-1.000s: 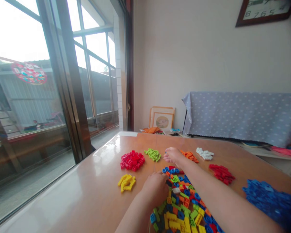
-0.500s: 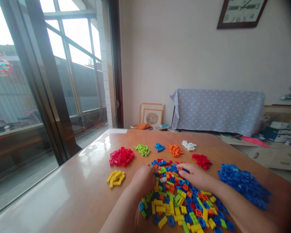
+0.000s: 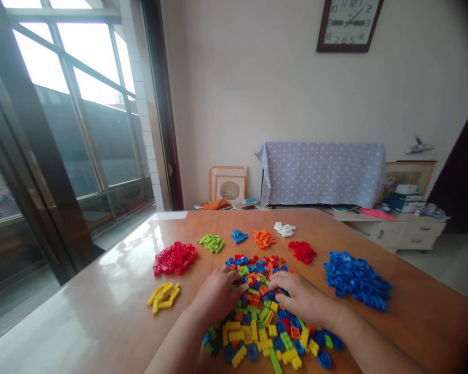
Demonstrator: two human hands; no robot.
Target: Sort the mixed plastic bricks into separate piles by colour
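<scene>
A mixed pile of small coloured bricks [image 3: 263, 322] lies on the wooden table [image 3: 101, 317] right in front of me. My left hand [image 3: 217, 292] rests on the pile's left side, fingers curled down among the bricks. My right hand [image 3: 300, 298] lies on the pile's upper right, fingertips pressed into the bricks; what either hand pinches is hidden. Sorted heaps surround the pile: red bricks [image 3: 174, 258], yellow bricks [image 3: 163, 295], green bricks [image 3: 211, 242], a few blue pieces [image 3: 238, 236], orange bricks [image 3: 263, 238], white bricks [image 3: 284, 229], a second red heap [image 3: 302, 251] and a big blue heap [image 3: 356, 280].
Large windows [image 3: 62, 130] run along the table's left edge. Behind the table stand framed pictures [image 3: 228, 184], a furniture piece under a dotted cloth [image 3: 322, 174] and a low cabinet [image 3: 401, 234] with boxes. A clock [image 3: 349, 23] hangs on the wall.
My right hand drew back from the far sorted heaps onto the mixed pile, then nearer to me. The view swung right, bringing the blue heap and cabinet into sight. My left hand stayed on the pile.
</scene>
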